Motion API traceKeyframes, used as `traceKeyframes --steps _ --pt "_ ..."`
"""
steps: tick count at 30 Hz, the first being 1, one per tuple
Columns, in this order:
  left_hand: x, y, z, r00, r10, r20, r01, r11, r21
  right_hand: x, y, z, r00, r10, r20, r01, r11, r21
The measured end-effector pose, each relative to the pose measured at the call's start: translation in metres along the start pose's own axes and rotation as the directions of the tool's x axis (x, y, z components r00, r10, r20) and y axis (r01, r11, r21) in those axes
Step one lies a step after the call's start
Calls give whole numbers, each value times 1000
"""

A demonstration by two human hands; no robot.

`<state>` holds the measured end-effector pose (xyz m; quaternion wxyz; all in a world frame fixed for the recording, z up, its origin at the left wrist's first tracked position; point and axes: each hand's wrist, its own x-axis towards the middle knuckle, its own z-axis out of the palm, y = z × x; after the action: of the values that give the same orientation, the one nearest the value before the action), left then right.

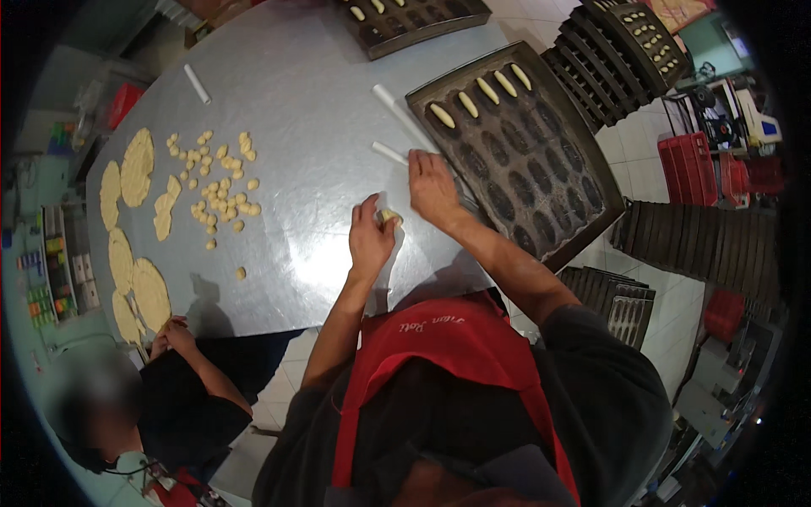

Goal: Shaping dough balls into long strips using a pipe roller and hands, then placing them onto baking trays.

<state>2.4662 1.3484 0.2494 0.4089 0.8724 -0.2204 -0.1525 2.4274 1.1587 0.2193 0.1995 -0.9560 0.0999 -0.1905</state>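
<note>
My left hand (pixel 372 240) is over the steel table, its thumb and fingers curled around a small pale piece of dough (pixel 389 217). To its right, my right hand (pixel 433 188) has its fingers together at the end of a short white rod (pixel 389 152), which looks like a thin rolling pin. Just beyond that hand lies a longer white rod (pixel 401 114) along a dark baking tray (pixel 574 224). Oval hollows cover the tray, and several slim dough pieces (pixel 487 89) fill its far row. Many small dough balls (pixel 221 201) are scattered on the left.
Flattened dough sheets (pixel 138 169) line the left side of the steel table (pixel 296 110). At lower left a co-worker's hands (pixel 175 335) are by the sheets. Another tray (pixel 422 35) sits at the far edge. Stacked trays (pixel 596 63) and red crates (pixel 688 169) stand at right.
</note>
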Motion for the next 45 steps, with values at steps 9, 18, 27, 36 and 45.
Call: traceKeyframes --steps 9,18,27,36,45 --pt "-37 -22 -26 904 405 135 -425 829 363 -84 -17 -19 990 25 137 -43 991 126" --pt "15 -59 -17 927 367 76 -326 691 645 -57 -38 -2 1000 2 23 -8 970 243" --pt "-66 -53 -5 889 303 344 -382 905 190 -62 -38 -17 910 414 32 -413 910 -15" --pt "-83 -54 1 883 448 140 -469 831 300 -108 -46 -6 961 -218 172 200 973 112" --pt "1 -75 -67 935 353 37 -355 932 77 -18 -81 50 985 -39 170 18 992 122"
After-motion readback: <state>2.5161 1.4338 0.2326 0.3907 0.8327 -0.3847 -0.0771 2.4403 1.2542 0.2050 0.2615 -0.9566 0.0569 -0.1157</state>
